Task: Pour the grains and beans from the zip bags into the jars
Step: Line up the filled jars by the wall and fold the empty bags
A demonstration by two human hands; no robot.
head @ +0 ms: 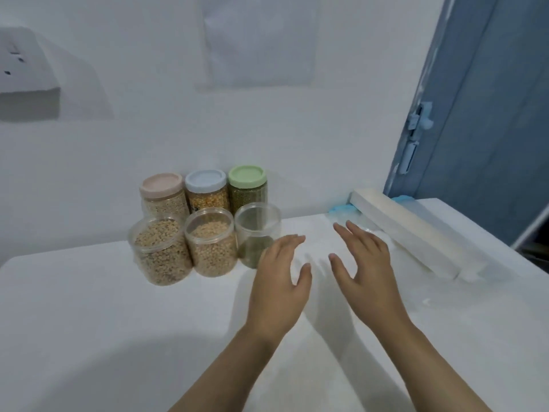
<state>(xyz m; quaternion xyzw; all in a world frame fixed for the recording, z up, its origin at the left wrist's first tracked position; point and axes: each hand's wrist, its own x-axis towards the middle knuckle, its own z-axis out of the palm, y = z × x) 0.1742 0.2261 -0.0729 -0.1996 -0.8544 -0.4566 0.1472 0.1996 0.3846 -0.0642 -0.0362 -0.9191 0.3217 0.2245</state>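
Observation:
Six clear jars stand in two rows on the white table [89,307]. In the front row, all lidless: a jar of brown grains [162,251], a jar of yellow beans [211,242] and a jar part-filled with green beans [258,233]. Behind them stand lidded jars with a pink lid [162,185], a blue lid [206,180] and a green lid [247,176]. My left hand [279,281] hovers with straight fingers just right of the green-bean jar. My right hand [367,263] is held flat beside it, empty. No zip bag is clearly visible.
A long white box [407,233] lies at the table's back right, with something light blue [341,210] behind its far end. A white wall is behind the jars. A blue door [490,114] stands at the right.

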